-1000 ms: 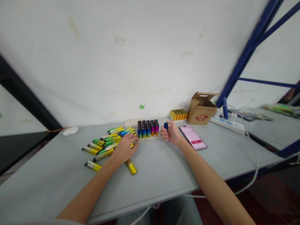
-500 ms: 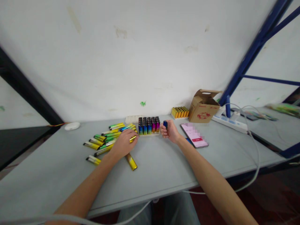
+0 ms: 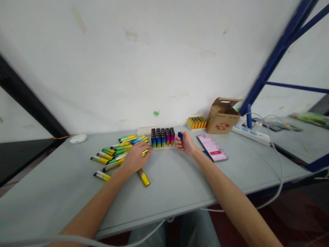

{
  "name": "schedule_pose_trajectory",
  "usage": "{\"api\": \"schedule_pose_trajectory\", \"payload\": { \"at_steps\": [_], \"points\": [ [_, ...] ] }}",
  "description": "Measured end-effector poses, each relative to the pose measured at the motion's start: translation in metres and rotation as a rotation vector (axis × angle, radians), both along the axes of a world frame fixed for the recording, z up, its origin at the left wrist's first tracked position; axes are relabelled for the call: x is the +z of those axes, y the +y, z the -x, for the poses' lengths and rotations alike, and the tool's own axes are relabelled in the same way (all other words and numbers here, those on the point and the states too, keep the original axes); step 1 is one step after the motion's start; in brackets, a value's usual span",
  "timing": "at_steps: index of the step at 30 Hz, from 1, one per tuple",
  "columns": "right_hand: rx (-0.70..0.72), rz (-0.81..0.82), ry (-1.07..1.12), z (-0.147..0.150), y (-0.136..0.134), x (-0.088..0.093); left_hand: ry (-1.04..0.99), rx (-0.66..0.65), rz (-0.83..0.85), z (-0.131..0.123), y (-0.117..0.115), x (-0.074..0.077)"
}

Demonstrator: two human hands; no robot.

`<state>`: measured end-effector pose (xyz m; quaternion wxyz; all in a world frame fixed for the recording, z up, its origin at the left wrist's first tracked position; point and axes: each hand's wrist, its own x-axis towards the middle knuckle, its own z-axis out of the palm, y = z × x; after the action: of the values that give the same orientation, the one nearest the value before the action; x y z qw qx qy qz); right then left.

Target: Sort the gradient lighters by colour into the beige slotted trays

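My right hand [image 3: 186, 144] grips a blue lighter [image 3: 180, 136] upright, just right of a rack of upright gradient-coloured lighters [image 3: 162, 138]. My left hand [image 3: 135, 157] rests over a spread of loose yellow and green lighters [image 3: 113, 153], its fingers closed on a yellow lighter [image 3: 146, 151] whose tip shows beyond them. A gold lighter [image 3: 143, 177] lies on the table just below that hand, apart from the others. The fingers hide most of both held lighters.
A phone [image 3: 212, 148] lies right of my right hand. Behind it stand a cardboard box [image 3: 222, 118], a tray of orange lighters [image 3: 196, 123] and a white power strip [image 3: 250, 133] with cables. A white tray [image 3: 145, 131] sits behind the loose lighters. The grey table ends at a front edge near my arms.
The view has tilted slightly, so the table sits a little higher in the frame. My right hand with the blue lighter is slightly closer to the rack. My left hand has barely moved.
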<state>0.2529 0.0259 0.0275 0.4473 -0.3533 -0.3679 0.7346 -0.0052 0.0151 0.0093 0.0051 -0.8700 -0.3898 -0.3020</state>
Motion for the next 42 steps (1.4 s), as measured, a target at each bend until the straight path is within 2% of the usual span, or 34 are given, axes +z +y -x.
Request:
{"api": "schedule_pose_trajectory", "payload": {
  "at_steps": [14, 24, 32, 39, 42],
  "points": [
    [0.054, -0.019, -0.024, 0.003, -0.005, 0.002, -0.007, -0.007, -0.034, 0.0, 0.002, -0.003],
    [0.148, -0.027, 0.089, 0.001, -0.008, 0.001, -0.018, -0.018, -0.03, -0.001, 0.001, -0.003],
    [0.116, -0.114, 0.238, -0.009, -0.012, 0.008, -0.01, -0.016, -0.043, -0.001, -0.001, -0.001],
    [0.197, -0.152, 0.174, -0.007, -0.013, 0.009, -0.037, 0.012, -0.102, 0.0, 0.002, -0.002],
    [0.213, -0.227, 0.141, -0.005, -0.016, 0.012, -0.035, 0.024, -0.112, 0.0, 0.002, 0.0]
  ]
}}
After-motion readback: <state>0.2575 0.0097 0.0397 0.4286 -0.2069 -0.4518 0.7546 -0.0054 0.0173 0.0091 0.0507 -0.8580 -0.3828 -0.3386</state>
